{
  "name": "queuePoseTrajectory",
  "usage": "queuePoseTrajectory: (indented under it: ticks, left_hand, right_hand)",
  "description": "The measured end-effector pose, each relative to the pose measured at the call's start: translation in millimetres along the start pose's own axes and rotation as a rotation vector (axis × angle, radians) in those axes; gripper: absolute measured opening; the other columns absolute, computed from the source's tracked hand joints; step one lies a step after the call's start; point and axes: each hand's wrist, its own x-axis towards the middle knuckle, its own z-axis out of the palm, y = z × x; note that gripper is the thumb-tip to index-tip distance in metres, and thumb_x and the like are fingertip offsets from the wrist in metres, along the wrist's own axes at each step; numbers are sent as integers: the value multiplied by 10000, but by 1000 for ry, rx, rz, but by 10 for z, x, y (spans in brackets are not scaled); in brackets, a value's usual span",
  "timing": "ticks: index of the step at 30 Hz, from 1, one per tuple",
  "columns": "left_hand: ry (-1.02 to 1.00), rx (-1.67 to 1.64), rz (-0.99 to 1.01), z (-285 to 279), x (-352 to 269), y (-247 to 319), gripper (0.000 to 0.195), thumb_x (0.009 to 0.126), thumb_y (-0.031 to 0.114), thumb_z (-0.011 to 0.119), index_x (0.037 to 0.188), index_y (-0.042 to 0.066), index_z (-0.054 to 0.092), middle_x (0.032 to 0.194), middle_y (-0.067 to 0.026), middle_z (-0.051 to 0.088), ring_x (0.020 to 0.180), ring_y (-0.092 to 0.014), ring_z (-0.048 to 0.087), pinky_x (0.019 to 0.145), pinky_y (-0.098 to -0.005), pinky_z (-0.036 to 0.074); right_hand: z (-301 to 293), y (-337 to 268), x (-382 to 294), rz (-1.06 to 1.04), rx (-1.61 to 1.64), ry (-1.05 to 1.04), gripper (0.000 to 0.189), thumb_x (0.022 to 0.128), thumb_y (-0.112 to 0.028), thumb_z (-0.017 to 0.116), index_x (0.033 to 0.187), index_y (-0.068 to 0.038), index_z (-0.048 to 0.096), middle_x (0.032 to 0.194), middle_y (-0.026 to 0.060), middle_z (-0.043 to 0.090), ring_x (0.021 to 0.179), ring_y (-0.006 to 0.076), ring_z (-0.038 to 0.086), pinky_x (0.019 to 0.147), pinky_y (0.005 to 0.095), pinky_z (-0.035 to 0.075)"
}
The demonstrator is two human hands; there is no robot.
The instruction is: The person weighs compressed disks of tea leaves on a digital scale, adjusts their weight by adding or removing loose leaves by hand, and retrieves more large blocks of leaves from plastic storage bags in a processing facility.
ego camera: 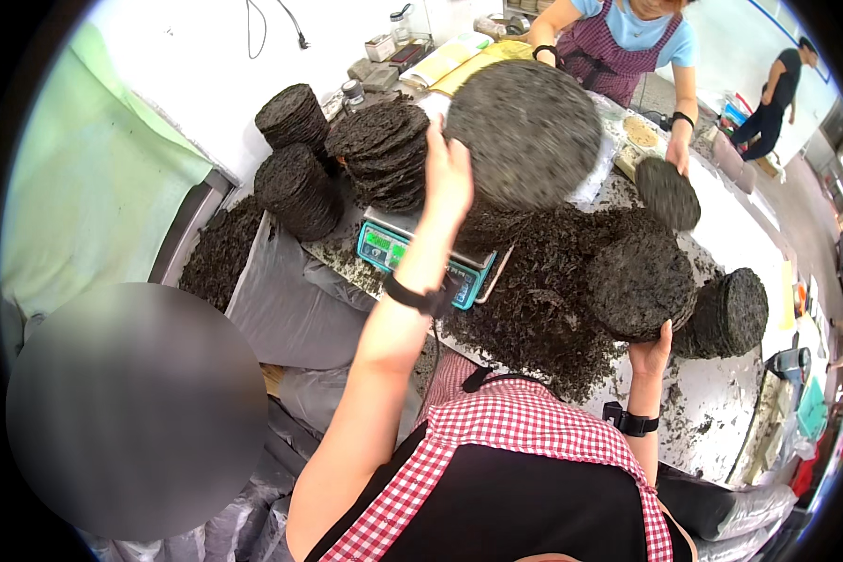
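My left hand [449,172] is raised over the scale and grips the left edge of a large round dark disc of what looks like dried seaweed [523,133], blurred by motion. My right hand [650,355] holds the near edge of another thick round disc or small stack of discs [643,284]. Below the raised disc, partly hidden by my forearm, is a teal digital scale [383,247] with a lit display. A heap of loose dark flakes [534,302] lies between the scale and my right hand. Just right of that hand a stack of discs [734,312] lies on its side.
Several tall disc stacks [298,190] stand left of the scale. Across the white table [716,421], a co-worker's hand [678,151] holds a smaller disc [667,193]. Yellow packaging [488,63] and a jar [353,91] are at the back. Another person stands farther off.
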Motion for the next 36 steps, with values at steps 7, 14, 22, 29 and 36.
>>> queuePoseTrajectory:
  ticks: [7, 14, 22, 29, 36]
  left_hand:
    - [99, 346, 523, -76, -564, 39, 314, 755, 41, 557, 1067, 1, 553, 1066, -172, 567, 1051, -351, 511, 937, -443, 394]
    - [-1002, 270, 281, 847, -1925, -371, 997, 765, 504, 662, 1436, -31, 153, 1506, -224, 118, 1409, -334, 98, 1144, -419, 169]
    - [-1069, 142, 278, 917, -2024, -482, 721, 843, 277, 612, 1400, -28, 271, 1473, -219, 224, 1385, -329, 200, 1124, -391, 249]
    - [-953, 68, 251, 1092, -1989, -317, 558, 862, 145, 526, 1363, -18, 343, 1412, -223, 345, 1327, -346, 326, 1089, -392, 302]
    - [-671, 214, 403, 1049, -1333, -243, 503, 881, 118, 521, 1365, 61, 396, 1386, -264, 365, 1230, -394, 435, 986, -411, 409]
  right_hand:
    - [44, 249, -39, 91, -11, 55, 626, 796, -359, 683, 1298, -58, 461, 1300, 84, 507, 1189, 283, 467, 1044, 449, 346]
    - [346, 424, -101, 100, -250, -108, 695, 797, -295, 694, 1350, -36, 362, 1327, 108, 469, 1198, 274, 479, 1021, 428, 398]
    - [236, 348, -120, 82, -344, -131, 724, 759, -301, 734, 1331, -33, 380, 1284, 96, 494, 1172, 249, 495, 1004, 408, 412]
    - [301, 319, -84, 11, -283, -87, 568, 844, -297, 661, 1295, -25, 448, 1290, 101, 507, 1178, 250, 496, 1003, 412, 398]
    - [430, 162, 237, -38, -154, 84, 441, 854, -142, 650, 1239, -18, 472, 1181, 79, 579, 1088, 208, 548, 954, 386, 437]
